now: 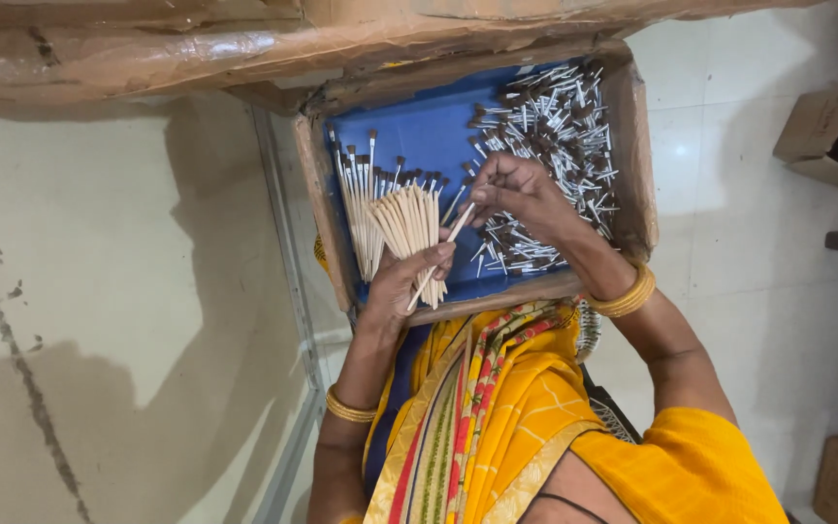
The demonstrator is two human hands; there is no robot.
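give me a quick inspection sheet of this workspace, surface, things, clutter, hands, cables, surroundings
surface: shallow cardboard tray with blue lining, resting on the person's lap.
job's things: fan of wooden sticks held in the left hand; single stick pinched between both hands; row of finished brushes at the tray's left.
clutter: loose pile of brush tips with metal sleeves filling the tray's right side.
grippers: right hand fingers closed on the single stick's upper end; left hand closed round the fan.
cables: nothing seen.
surroundings: pale tiled floor; cardboard boxes at right; taped carton along the top.
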